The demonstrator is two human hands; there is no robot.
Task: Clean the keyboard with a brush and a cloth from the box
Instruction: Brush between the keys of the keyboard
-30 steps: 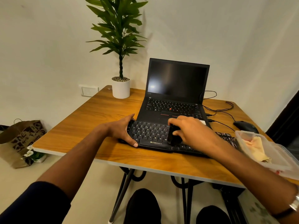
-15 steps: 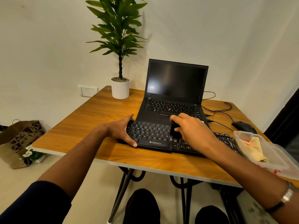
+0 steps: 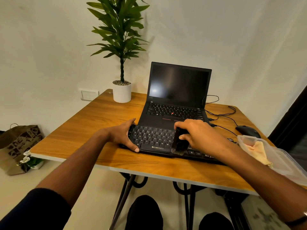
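Right hand [image 3: 200, 136] holds brush [image 3: 179, 143] on keyboard [image 3: 152, 138]

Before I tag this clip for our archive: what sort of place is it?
Probably a home desk or small workspace: a wooden table with an open laptop, a potted plant by a plain wall, and a paper bag on the floor.

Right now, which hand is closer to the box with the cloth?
Right. The right hand brushes the keyboard just beside the box; the left hand grips the keyboard's far end.
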